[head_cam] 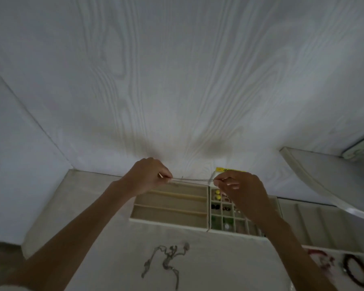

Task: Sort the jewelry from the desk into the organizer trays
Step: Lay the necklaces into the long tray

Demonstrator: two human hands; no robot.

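While both hands pinch the chain (190,180), left hand (148,175) at one end and right hand (237,185) at the other, it hangs taut above the far slot of the long tray (170,222). Advice: keep the span straight, lower both ends together into one slot, release only once it lies flat, so it cannot kink. Grid tray (229,231) beside it holds small pieces. Tangled chains (166,260) and bangle (355,271) remain on the worktop (229,265).

Thin silver chain (190,180) taut above beige slotted organizer tray (170,211).
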